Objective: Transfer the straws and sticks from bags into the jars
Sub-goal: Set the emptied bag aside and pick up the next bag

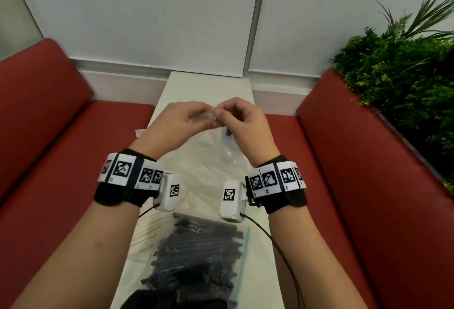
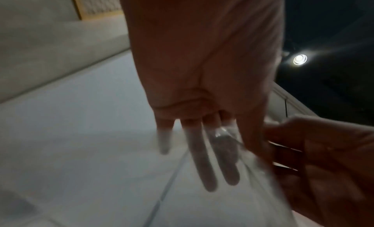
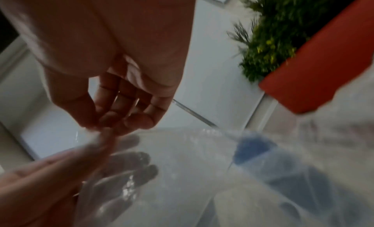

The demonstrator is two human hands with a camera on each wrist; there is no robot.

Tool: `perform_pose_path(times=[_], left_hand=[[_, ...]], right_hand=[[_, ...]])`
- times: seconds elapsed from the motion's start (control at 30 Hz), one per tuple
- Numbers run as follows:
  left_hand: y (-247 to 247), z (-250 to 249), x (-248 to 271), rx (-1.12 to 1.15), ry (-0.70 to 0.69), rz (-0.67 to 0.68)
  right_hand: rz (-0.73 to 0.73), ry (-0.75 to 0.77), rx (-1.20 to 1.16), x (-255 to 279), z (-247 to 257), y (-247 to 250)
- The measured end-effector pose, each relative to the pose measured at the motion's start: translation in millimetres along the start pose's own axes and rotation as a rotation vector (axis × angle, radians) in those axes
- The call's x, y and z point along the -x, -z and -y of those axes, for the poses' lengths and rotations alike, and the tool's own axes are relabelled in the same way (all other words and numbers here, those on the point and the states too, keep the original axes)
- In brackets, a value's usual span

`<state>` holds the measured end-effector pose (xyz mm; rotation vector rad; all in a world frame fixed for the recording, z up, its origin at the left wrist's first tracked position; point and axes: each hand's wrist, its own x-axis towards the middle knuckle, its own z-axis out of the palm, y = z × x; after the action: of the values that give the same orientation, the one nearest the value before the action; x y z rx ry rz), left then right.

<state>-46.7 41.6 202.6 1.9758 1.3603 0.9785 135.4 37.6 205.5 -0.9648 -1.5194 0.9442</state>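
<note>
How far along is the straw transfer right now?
Nothing looks transferred: no jar is in view. Both hands, left hand and right hand, pinch the top edge of a clear bag held above the table, apparently opening it. The bag of black straws and the pale sticks lie untouched nearer the body, so all the filling remains.

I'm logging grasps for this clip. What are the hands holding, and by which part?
Both the left hand and the right hand pinch the top edge of a clear bag, raised above the table.
</note>
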Motion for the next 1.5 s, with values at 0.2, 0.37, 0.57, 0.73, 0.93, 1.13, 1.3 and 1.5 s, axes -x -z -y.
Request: perform_pose_path(times=[0.2,0.37,0.57,0.73,0.93,1.13,1.3,1.5], left_hand=[[-1.0,11.5,-7.8,0.300,-0.005,-0.313],[-0.8,21.6,-13.8,0.292,0.053,-0.572],[2.7,24.0,-12.5,0.369,0.078,-0.667],[24.2,29.0,-2.4,0.291,0.095,-0.797],[36.9,35.0,11.8,-0.009,0.152,-0.865],[46.8,67.7,17.7,0.080,0.214,-0.866],[38.6,107.0,26.3,0.536,0.314,-0.245],[29.6,117.0,31.4,0.758,0.383,-0.483]], right_hand=[[-0.255,-0.601,0.991,14.2,-36.9,68.1],[-0.075,-0.743,0.617,27.2,-72.7,102.5],[-0.082,-0.607,0.157,29.5,-95.9,94.6],[-0.475,-0.288,0.081,25.6,-99.2,106.8],[-0.745,-0.052,0.080,18.1,-73.5,114.6],[-0.651,-0.001,0.342,16.2,-59.6,134.4],[-0.787,-0.012,0.058,15.8,-60.7,153.8],[-0.027,-0.628,0.144,33.9,-94.5,156.1]])
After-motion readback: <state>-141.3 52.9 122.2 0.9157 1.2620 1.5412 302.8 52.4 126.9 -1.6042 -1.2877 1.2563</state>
